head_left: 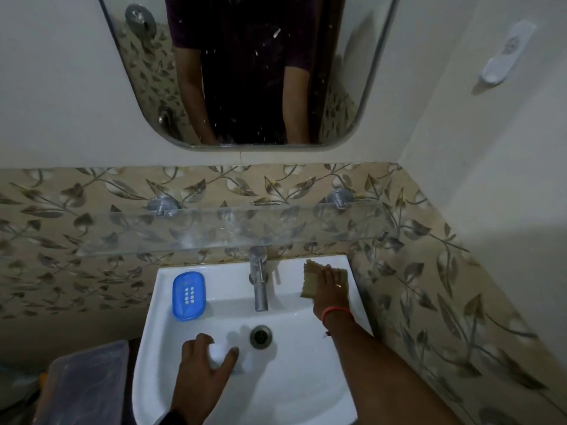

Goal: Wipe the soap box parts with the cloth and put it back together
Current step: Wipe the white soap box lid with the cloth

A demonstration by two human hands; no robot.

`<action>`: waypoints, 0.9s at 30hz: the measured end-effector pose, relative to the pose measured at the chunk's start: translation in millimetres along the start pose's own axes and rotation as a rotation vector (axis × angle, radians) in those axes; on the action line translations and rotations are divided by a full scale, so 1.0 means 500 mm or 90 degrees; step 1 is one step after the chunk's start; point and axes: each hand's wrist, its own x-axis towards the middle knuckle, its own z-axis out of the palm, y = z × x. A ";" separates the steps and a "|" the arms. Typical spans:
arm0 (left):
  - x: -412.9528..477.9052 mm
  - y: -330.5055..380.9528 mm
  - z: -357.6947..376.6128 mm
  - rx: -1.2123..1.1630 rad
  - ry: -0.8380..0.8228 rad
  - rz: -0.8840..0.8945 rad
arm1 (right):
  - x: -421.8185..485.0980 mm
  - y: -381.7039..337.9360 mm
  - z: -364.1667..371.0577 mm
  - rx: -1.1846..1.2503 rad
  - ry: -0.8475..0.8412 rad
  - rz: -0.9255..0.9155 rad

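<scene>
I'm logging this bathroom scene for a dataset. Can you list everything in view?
Blue plastic soap box tray: one, sink's back-left ledge.
White soap bar: one, in basin, under left hand.
Tan cloth: one, back-right ledge.
White ceramic sink: one, centre.
Chrome tap: one.
Metal drain: one.
Glass shelf: one, above tap.
Mirror: one.
White wall holder: one.
Left hand: fingers around soap.
Right hand: flat on cloth.
</scene>
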 end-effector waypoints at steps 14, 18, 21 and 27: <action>0.007 0.062 -0.033 -0.057 -0.136 -0.010 | -0.017 0.051 -0.035 0.290 0.021 -0.049; 0.002 0.101 -0.053 -0.140 -0.238 -0.014 | -0.102 0.040 -0.050 0.829 -0.113 0.085; -0.006 0.129 -0.071 -0.303 -0.347 -0.112 | -0.186 0.034 -0.022 1.231 -0.251 0.159; -0.041 0.169 -0.077 -0.628 -0.439 -0.241 | -0.311 -0.011 -0.017 1.346 -0.196 0.150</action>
